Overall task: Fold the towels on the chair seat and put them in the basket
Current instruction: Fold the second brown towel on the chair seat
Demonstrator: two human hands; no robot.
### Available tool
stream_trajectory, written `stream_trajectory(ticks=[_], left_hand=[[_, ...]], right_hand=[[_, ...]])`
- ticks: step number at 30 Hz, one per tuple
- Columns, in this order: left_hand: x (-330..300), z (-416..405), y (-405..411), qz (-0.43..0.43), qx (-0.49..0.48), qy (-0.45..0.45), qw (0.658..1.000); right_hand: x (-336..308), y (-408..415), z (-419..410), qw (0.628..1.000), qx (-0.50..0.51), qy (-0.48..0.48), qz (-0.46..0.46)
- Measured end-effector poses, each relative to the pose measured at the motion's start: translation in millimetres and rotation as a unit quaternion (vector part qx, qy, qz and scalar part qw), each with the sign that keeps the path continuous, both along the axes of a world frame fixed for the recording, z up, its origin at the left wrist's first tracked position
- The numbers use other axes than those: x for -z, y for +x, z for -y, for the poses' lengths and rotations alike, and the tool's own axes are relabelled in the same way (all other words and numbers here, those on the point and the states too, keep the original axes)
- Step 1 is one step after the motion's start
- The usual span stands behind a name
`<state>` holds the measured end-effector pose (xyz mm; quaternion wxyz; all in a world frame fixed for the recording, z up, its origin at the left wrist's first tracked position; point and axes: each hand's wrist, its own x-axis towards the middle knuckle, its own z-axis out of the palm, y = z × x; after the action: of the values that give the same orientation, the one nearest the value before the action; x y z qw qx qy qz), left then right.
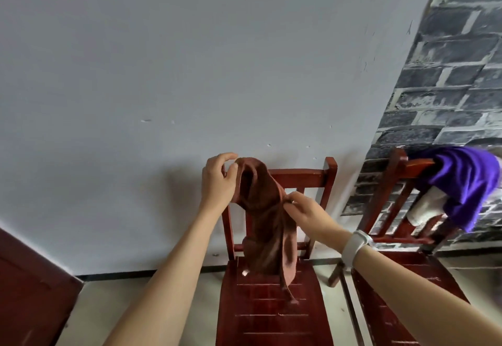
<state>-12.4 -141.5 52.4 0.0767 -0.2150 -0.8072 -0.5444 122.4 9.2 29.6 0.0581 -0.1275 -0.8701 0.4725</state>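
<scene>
A brown towel (264, 226) hangs bunched in the air above the slatted seat of a red wooden chair (274, 315). My left hand (218, 180) pinches the towel's top edge near the chair's backrest. My right hand (304, 210), with a white band on its wrist, grips the towel's side edge lower down. The towel's bottom end trails onto the seat. No basket is in view.
A second red wooden chair (402, 305) stands to the right with a purple cloth (467, 182) and a white cloth (426, 207) draped over its backrest. A grey wall is behind, brick-pattern wallpaper at right, and a dark red panel (30, 286) at lower left.
</scene>
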Motion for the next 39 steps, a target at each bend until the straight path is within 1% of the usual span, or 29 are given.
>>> stream_trajectory(ticks=[1, 3, 5, 6, 9, 13, 15, 17, 18, 20, 21, 22, 23, 24, 25, 27, 28, 30, 31, 32, 34, 36, 39], left_hand=[[12, 2, -2, 0.013, 0.004, -0.011, 1.0], [34, 6, 6, 0.063, 0.03, -0.011, 0.997], [58, 8, 21, 0.122, 0.076, -0.019, 0.989], [68, 9, 30, 0.148, 0.098, -0.031, 0.984], [89, 5, 52, 0.189, 0.155, -0.041, 0.969], [90, -19, 61, 0.197, 0.203, -0.015, 0.959], [89, -34, 62, 0.208, 0.219, -0.036, 0.953], [93, -46, 62, 0.192, 0.218, -0.068, 0.954], [94, -52, 62, 0.181, 0.213, -0.076, 0.957], [94, -60, 61, 0.151, 0.207, -0.079, 0.963], [92, -63, 60, 0.132, 0.209, -0.086, 0.965], [90, -65, 58, 0.107, 0.213, -0.103, 0.966], [86, -67, 55, 0.079, 0.222, -0.13, 0.963], [81, -68, 52, 0.053, 0.234, -0.158, 0.958], [75, -68, 49, 0.036, 0.25, -0.178, 0.951], [65, -69, 44, 0.033, 0.284, -0.208, 0.935], [61, -69, 43, 0.039, 0.298, -0.23, 0.926], [59, -66, 43, 0.024, 0.311, -0.288, 0.906], [61, -63, 44, 0.006, 0.305, -0.313, 0.899], [64, -60, 46, -0.011, 0.292, -0.33, 0.898], [73, -54, 50, -0.038, 0.256, -0.337, 0.905], [80, -49, 54, -0.053, 0.226, -0.345, 0.91], [91, -43, 59, -0.031, 0.195, -0.384, 0.902]], right_hand=[[-8, -7, -3, 1.0, 0.013, -0.015, -0.017], [-25, -19, -9, 0.994, 0.048, -0.091, -0.044], [-40, -30, -16, 0.98, 0.085, -0.174, -0.048], [-46, -34, -20, 0.974, 0.101, -0.199, -0.046], [-56, -40, -30, 0.968, 0.127, -0.21, -0.048], [-59, -40, -39, 0.952, 0.14, -0.262, -0.07], [-61, -36, -47, 0.947, 0.141, -0.278, -0.075], [-64, -29, -55, 0.952, 0.136, -0.265, -0.077], [-65, -26, -61, 0.959, 0.145, -0.232, -0.08], [-66, -18, -78, 0.972, 0.19, -0.111, -0.083], [-65, -13, -87, 0.971, 0.213, -0.07, -0.081], [-63, -7, -96, 0.97, 0.225, -0.062, -0.072], [-60, 0, -104, 0.97, 0.222, -0.08, -0.056], [-56, 8, -111, 0.973, 0.205, -0.104, -0.035], [-51, 16, -117, 0.977, 0.184, -0.108, -0.011], [-41, 29, -129, 0.982, 0.172, -0.067, 0.028], [-38, 34, -134, 0.982, 0.184, -0.043, 0.027], [-32, 37, -142, 0.976, 0.218, -0.013, -0.011], [-31, 38, -146, 0.971, 0.238, -0.013, -0.033], [-29, 38, -148, 0.965, 0.258, -0.018, -0.054], [-21, 41, -152, 0.95, 0.298, -0.027, -0.088], [-10, 45, -154, 0.935, 0.336, -0.028, -0.106], [8, 53, -155, 0.918, 0.38, -0.039, -0.111]])
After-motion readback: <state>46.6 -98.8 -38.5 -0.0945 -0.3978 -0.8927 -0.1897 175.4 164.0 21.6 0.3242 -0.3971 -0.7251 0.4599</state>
